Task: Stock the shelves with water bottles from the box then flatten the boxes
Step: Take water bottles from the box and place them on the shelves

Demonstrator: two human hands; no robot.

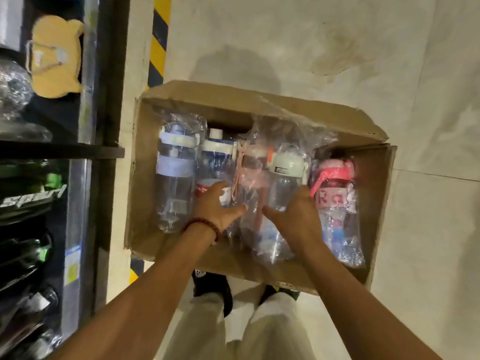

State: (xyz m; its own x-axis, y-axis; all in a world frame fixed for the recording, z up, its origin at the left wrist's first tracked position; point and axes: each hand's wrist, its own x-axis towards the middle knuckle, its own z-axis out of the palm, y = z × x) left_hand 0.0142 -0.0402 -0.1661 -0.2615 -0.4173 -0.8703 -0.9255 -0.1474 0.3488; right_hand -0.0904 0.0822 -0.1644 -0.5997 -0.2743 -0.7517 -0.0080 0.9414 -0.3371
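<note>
The shelves (46,152) run down the left edge of the frame, already carrying wrapped goods. The cardboard box (374,203) sits open on the floor at centre, about five wrapped water bottles lying in a row inside — so stocking looks far from finished and flattening has not begun. The left hand (217,203) and right hand (296,211) reach in, loosely spread around the middle pink-strapped bottle (250,178), fingers touching its wrap.
</note>
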